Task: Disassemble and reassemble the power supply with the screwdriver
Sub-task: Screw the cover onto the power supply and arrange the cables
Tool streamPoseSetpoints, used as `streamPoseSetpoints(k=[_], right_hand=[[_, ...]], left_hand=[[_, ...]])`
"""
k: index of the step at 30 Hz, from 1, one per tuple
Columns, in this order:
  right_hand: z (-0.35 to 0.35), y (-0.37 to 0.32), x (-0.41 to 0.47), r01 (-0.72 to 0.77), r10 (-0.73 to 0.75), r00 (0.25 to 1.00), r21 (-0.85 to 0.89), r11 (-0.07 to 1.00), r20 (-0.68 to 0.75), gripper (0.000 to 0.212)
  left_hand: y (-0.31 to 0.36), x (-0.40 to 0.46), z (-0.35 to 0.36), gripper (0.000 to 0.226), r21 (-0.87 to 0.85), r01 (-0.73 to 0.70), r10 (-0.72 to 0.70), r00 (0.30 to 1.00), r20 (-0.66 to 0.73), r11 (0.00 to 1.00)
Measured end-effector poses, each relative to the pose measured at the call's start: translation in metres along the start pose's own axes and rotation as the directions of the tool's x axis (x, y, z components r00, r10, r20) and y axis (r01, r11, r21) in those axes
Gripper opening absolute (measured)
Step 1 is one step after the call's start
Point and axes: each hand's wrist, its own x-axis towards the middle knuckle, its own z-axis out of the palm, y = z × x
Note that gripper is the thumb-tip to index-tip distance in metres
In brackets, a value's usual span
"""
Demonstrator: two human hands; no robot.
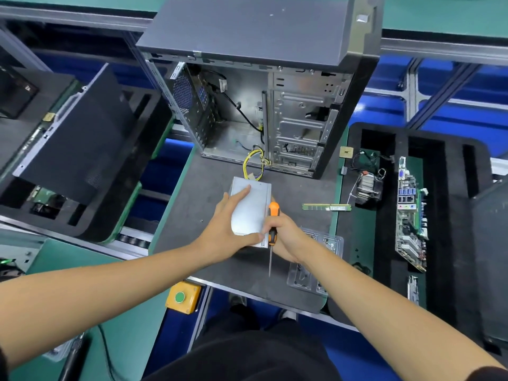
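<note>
While I steady the silver power supply (248, 213) on the grey work mat (198, 193), my left hand (228, 229) grips its near left corner, fingers spread flat across the top and thumb hooked along the near edge, probably to stop it sliding. Against the box's right side, my right hand (283, 237) is wrapped around the orange and black screwdriver (272, 229), handle pointing away from me and the thin shaft pointing back toward my body, so the tip is not on any screw; I judge I am only carrying it while I reposition the box. Yellow cables (254, 166) run from the far end of the supply into the open computer case (261, 111) beyond my hands. Just right of my right hand lies a green memory stick (325, 207), and under my right wrist a clear plastic tray (316, 259)
</note>
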Motion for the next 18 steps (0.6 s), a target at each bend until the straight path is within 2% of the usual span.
streamPoseSetpoints(k=[7, 13, 16, 18], right_hand=[[-0.006, 0.002, 0.002, -0.041, 0.034, 0.997, 0.096, 0.995, 0.068, 0.085], [0.006, 0.007, 0.009, -0.055, 0.044, 0.995, 0.13, 0.99, 0.089, 0.084], [0.01, 0.008, 0.009, -0.047, 0.037, 0.995, 0.104, 0.994, 0.092, 0.087], [0.011, 0.01, 0.009, -0.01, 0.006, 0.999, 0.09, 0.996, 0.048, 0.089]], left_hand=[[0.003, 0.002, 0.005, 0.116, 0.077, 0.021, -0.022, 1.0, 0.006, 0.997], [-0.006, 0.003, -0.016, 0.117, -0.018, 0.02, -0.017, 0.986, 0.164, 1.0], [-0.009, 0.004, -0.023, 0.14, -0.053, 0.046, -0.03, 0.962, 0.273, 0.998], [-0.015, 0.005, -0.03, 0.159, -0.018, -0.012, 0.018, 0.933, 0.359, 1.0]])
